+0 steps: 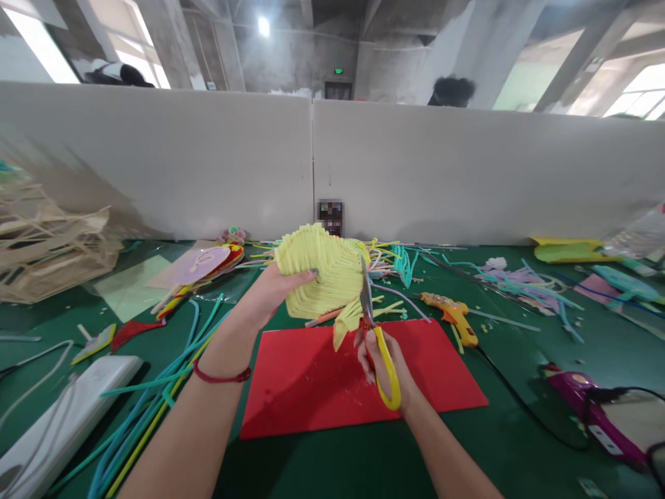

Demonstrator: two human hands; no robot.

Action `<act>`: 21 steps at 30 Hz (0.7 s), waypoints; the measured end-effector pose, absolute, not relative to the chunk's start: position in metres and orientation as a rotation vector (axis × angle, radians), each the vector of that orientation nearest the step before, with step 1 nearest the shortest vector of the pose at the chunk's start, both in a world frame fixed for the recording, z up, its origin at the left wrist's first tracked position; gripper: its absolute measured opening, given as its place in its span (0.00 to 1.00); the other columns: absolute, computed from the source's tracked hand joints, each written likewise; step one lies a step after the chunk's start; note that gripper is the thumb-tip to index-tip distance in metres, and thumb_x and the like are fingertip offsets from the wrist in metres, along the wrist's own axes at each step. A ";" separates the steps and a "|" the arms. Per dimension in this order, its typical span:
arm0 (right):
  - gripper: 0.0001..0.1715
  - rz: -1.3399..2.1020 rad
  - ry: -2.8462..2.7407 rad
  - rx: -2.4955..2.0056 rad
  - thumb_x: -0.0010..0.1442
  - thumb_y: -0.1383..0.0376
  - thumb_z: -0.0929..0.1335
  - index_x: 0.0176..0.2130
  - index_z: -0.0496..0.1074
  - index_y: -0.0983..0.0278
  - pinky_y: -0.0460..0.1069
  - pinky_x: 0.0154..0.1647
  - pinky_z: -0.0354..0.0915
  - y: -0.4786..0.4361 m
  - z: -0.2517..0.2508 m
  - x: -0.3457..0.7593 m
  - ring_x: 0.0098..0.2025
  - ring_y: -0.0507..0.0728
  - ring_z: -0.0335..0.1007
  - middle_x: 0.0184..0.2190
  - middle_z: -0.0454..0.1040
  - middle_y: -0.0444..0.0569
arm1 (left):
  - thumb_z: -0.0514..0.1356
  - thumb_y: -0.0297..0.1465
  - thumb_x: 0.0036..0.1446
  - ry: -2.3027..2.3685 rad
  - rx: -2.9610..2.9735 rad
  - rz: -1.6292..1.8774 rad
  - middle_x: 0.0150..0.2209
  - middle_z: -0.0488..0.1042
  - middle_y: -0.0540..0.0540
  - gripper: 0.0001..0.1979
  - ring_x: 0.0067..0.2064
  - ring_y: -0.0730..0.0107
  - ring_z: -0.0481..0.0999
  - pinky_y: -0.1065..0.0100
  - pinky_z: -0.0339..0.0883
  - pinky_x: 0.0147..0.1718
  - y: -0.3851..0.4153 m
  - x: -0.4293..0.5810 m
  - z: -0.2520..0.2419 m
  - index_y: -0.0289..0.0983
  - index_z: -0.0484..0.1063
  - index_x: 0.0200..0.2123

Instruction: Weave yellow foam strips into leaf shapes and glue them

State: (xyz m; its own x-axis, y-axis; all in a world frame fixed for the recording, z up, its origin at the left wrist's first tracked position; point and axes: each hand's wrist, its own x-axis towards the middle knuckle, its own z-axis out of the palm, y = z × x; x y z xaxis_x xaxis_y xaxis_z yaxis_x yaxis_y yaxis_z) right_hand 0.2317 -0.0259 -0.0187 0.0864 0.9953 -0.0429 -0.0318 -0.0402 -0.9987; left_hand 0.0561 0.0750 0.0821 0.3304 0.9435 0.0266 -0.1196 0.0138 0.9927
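My left hand point(275, 294) grips a pale yellow ribbed piece point(316, 274) by its left side, thumb lying across its front. It looks built from rows of fuzzy strips set side by side. Scissors point(385, 367) with yellow handles are in my right hand point(382, 360), blades pointing up along the right edge of the yellow piece. A narrow yellow flap point(346, 324) hangs at its lower right, close to the blades; whether it is cut loose I cannot tell. Beneath both hands lies a red sheet point(312, 395) on the green table.
An orange glue gun point(451, 315) lies right of the red sheet, its cord running forward. A purple device point(592, 409) is farther right. Teal and yellow strips point(156, 395) and a white power strip point(73, 423) lie left. A white partition point(156, 159) stands behind.
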 end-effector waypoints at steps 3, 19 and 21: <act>0.38 1.199 -1.105 -1.215 0.52 0.33 0.60 0.32 0.64 0.65 0.41 0.14 0.51 -0.025 -0.019 0.232 0.13 0.44 0.50 0.16 0.59 0.37 | 0.70 0.33 0.41 0.870 1.259 1.031 0.46 0.78 0.42 0.21 0.52 0.52 0.73 0.57 0.68 0.50 0.075 0.057 0.082 0.37 0.76 0.42; 0.38 1.207 -1.068 -1.247 0.50 0.32 0.60 0.31 0.65 0.64 0.43 0.14 0.50 -0.025 -0.019 0.230 0.14 0.45 0.50 0.17 0.60 0.38 | 0.71 0.32 0.40 0.823 1.204 1.134 0.44 0.79 0.42 0.22 0.51 0.51 0.74 0.58 0.70 0.49 0.076 0.059 0.082 0.36 0.76 0.43; 0.36 1.174 -1.022 -1.250 0.52 0.34 0.61 0.31 0.64 0.64 0.43 0.14 0.50 -0.023 -0.020 0.230 0.14 0.45 0.50 0.16 0.59 0.38 | 0.71 0.32 0.40 0.831 1.177 1.143 0.44 0.79 0.41 0.22 0.51 0.51 0.74 0.57 0.70 0.50 0.075 0.062 0.082 0.36 0.76 0.42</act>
